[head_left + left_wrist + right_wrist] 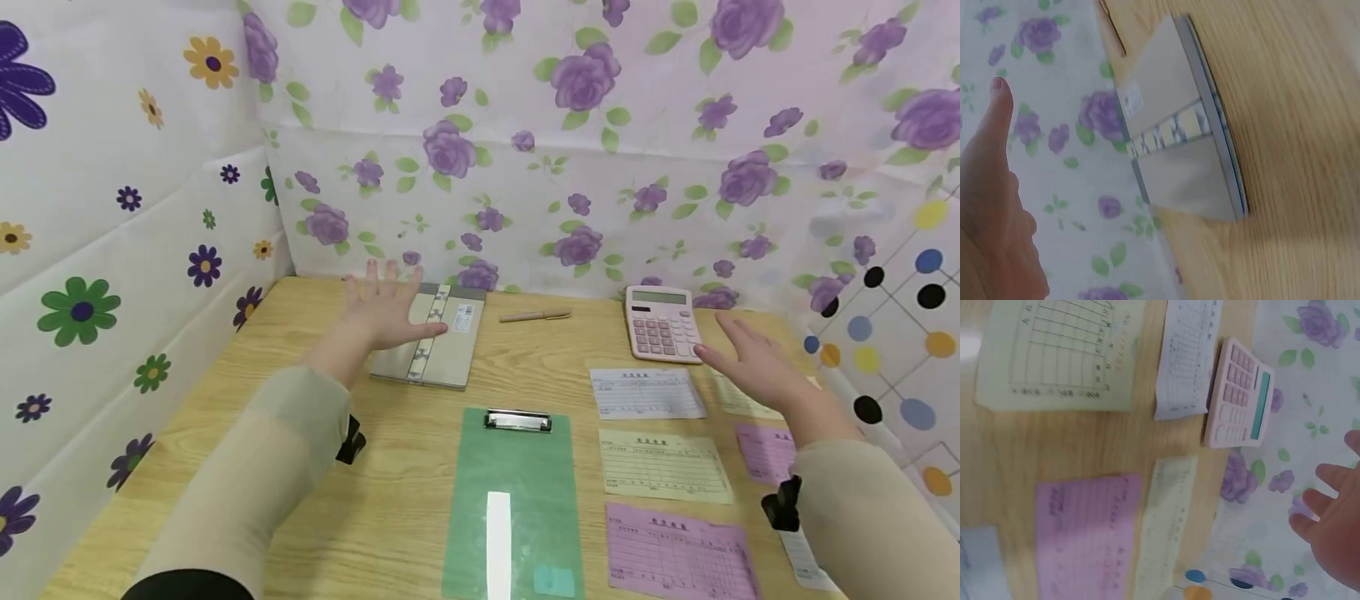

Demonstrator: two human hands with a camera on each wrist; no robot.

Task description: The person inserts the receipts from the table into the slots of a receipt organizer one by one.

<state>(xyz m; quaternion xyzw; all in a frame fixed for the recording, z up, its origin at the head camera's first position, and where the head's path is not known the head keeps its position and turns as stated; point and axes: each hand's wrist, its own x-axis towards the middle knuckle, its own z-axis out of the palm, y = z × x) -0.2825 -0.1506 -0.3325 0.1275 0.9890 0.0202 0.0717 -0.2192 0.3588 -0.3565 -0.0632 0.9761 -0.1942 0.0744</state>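
My left hand [381, 312] is held up with fingers spread, overlapping a grey notebook [461, 354] in the head view; the left wrist view shows it apart from that notebook [1179, 169], which has a patterned band across its cover. Nothing is in this hand. On the other side my right hand [757, 371] reaches out with straight fingers, holding nothing, near a pink calculator [662, 325]. Between the arms lies a green clipboard [517, 475] with a metal clip. Right of it are printed slips: a white one [647, 394], a yellow one [663, 467] and a pink one [678, 550].
A pen [535, 316] lies between notebook and calculator. More slips, including a second pink one [765, 452], lie partly behind the right arm. Flowered cloth [525, 183] hangs along the wooden table's [405, 492] back edge, with more cloth at both sides.
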